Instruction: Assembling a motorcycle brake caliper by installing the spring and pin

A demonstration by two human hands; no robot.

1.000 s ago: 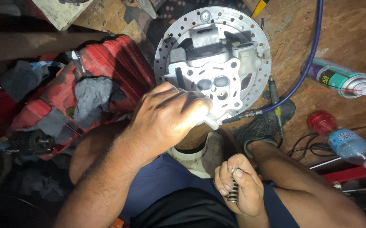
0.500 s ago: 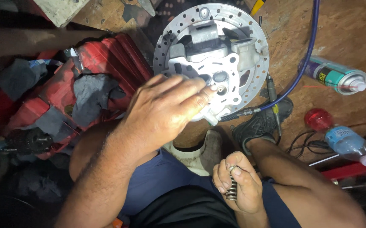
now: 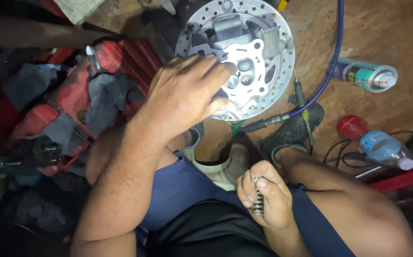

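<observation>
Far left, we note a red plastic case (image 3: pixel 68 95) with grey rags (image 3: pixel 109 93) draped over it, lying on the floor in shadow; details there are too dark to read.

Left of centre, our left hand (image 3: pixel 185 93) reaches forward, palm down, fingers spread and curled over the near edge of a grey metal brake caliper (image 3: pixel 244 66). The fingertips touch the caliper body; the hand grips nothing closed. The caliper sits on a perforated silver brake disc (image 3: pixel 282 62) that lies flat on the brown floor (image 3: pixel 382 33) at upper centre.

Centre, below the disc, a white shoe (image 3: pixel 225 166) and a dark shoe (image 3: pixel 287 131) rest on the floor. Our right hand (image 3: pixel 263 200) is held low near the lap, closed around a short dark coiled spring (image 3: pixel 258 204).

A blue hose (image 3: pixel 332 62) runs from the top edge down to a metal fitting just beside the disc.

Right, a spray can (image 3: pixel 366 76), green and white with a label band, lies on its side. Below it, a red cap-like object (image 3: pixel 351 126), then a clear bottle (image 3: pixel 385 150) with a pale blue label, also lying down.
</observation>
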